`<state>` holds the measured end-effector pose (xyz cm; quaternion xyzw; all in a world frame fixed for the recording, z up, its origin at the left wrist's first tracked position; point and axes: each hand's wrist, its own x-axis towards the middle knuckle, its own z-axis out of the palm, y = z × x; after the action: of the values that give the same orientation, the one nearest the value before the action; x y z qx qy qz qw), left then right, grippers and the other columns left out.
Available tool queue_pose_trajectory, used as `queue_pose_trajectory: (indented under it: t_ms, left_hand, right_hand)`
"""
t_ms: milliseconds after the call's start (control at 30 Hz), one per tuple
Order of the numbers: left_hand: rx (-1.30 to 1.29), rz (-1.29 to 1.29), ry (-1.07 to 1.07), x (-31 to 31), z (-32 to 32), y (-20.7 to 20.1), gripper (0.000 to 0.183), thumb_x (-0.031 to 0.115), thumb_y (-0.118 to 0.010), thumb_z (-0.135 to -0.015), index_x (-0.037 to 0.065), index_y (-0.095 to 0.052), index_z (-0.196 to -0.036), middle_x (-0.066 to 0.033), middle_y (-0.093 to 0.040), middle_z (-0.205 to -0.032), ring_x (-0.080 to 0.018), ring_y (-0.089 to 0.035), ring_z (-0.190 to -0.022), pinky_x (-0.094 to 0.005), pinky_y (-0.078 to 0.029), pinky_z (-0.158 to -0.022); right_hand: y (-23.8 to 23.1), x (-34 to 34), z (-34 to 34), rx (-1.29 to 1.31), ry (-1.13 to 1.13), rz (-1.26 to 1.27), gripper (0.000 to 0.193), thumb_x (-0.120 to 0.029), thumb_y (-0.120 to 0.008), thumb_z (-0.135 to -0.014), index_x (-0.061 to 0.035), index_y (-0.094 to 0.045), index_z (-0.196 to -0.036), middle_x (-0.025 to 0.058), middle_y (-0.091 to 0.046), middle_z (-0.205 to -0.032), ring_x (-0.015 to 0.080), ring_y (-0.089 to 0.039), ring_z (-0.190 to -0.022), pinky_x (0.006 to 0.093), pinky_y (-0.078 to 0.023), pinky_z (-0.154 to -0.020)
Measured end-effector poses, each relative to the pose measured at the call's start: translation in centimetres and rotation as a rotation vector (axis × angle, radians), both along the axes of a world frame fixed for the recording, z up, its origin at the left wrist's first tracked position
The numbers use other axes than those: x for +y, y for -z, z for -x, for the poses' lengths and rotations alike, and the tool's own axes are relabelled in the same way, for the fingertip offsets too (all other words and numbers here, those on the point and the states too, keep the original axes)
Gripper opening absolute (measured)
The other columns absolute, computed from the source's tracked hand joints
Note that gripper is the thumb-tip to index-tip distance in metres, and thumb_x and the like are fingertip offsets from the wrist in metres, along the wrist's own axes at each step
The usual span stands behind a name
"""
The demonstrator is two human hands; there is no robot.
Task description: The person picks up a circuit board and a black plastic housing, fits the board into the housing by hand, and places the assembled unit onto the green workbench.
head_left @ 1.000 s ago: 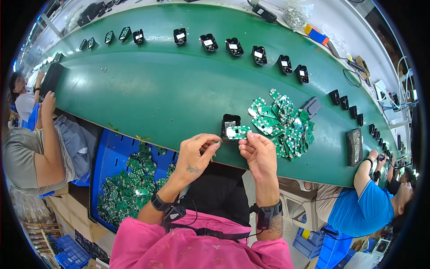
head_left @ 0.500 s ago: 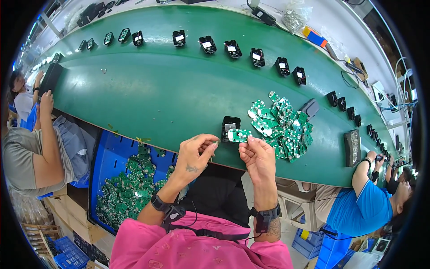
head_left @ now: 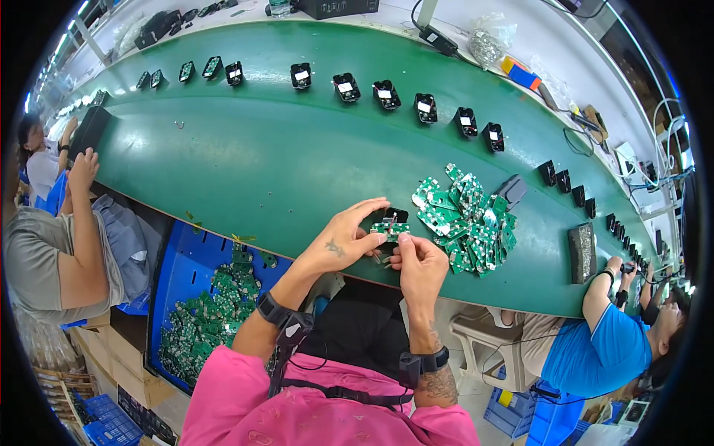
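A small green circuit board [head_left: 389, 229] lies over the near part of an open black plastic housing [head_left: 397, 215] close to the table's front edge. My left hand [head_left: 344, 239] curls around the housing's left side, its thumb touching the board's left end. With thumb and forefinger, my right hand [head_left: 422, 262] pinches the board at its right end. Thin wire ends show under the board between my hands. To the right is a loose pile of green circuit boards [head_left: 468, 219], with a dark grey housing [head_left: 512, 190] at its far edge.
Rows of black housings [head_left: 387, 94] run along the green table [head_left: 245, 156]. A blue bin [head_left: 195, 256] of circuit boards sits below left. A dark block [head_left: 582, 254] stands at right. Co-workers sit on both sides, one in a blue shirt [head_left: 599, 349].
My left hand has moved right and forward onto the housing. My right hand has brought the circuit board left, over the housing, and both hands now touch the board.
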<state>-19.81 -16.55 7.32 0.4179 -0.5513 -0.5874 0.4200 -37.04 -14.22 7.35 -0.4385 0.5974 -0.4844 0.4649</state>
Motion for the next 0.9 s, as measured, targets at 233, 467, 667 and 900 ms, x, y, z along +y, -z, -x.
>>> queue_pose_trajectory:
  t_ms: [233,467,667,900]
  left_hand:
    - [0.090,-0.133,-0.017,2.0,0.3,-0.9,0.056,0.008,-0.060,-0.094,0.007,-0.043,-0.147,-0.0208,-0.050,-0.133,-0.0144,-0.068,-0.074,-0.0273,-0.057,-0.063]
    - [0.185,-0.090,-0.028,4.5,1.3,-2.5,0.053,0.003,-0.054,-0.097,0.005,-0.040,-0.148,-0.0142,-0.048,-0.136,-0.0128,-0.067,-0.075,-0.0252,-0.057,-0.064]
    - [-0.011,0.082,-0.120,6.5,2.5,-3.9,0.047,0.000,-0.055,-0.095,0.002,-0.047,-0.140,-0.0142,-0.051,-0.132,-0.0176,-0.068,-0.080,-0.0274,-0.057,-0.066]
    - [-0.102,0.078,-0.168,8.3,3.5,-5.0,0.054,-0.001,-0.059,-0.090,0.003,-0.046,-0.142,-0.0181,-0.055,-0.125,-0.0261,-0.065,-0.096,-0.0339,-0.055,-0.078]
  right_hand:
    - [-0.5,0.7,0.6,-0.030,-0.071,0.019,0.022,-0.018,-0.068,-0.096,0.0033,-0.071,-0.090,0.0044,-0.066,-0.072,0.0080,-0.060,-0.056,0.0218,-0.049,-0.053]
    - [-2.0,2.3,0.5,0.262,-0.074,0.257,0.017,-0.013,-0.069,-0.094,0.0037,-0.071,-0.092,0.0024,-0.066,-0.075,0.0076,-0.060,-0.062,0.0219,-0.047,-0.056]
    - [-4.5,4.0,-0.3,0.292,-0.059,0.455,0.012,-0.006,-0.072,-0.090,0.0020,-0.072,-0.098,0.0035,-0.062,-0.084,0.0071,-0.058,-0.068,0.0220,-0.047,-0.058]
    - [-3.0,4.8,-0.4,0.057,-0.021,0.396,0.010,-0.003,-0.073,-0.088,0.0044,-0.071,-0.095,0.0036,-0.063,-0.080,0.0054,-0.056,-0.061,0.0212,-0.043,-0.052]
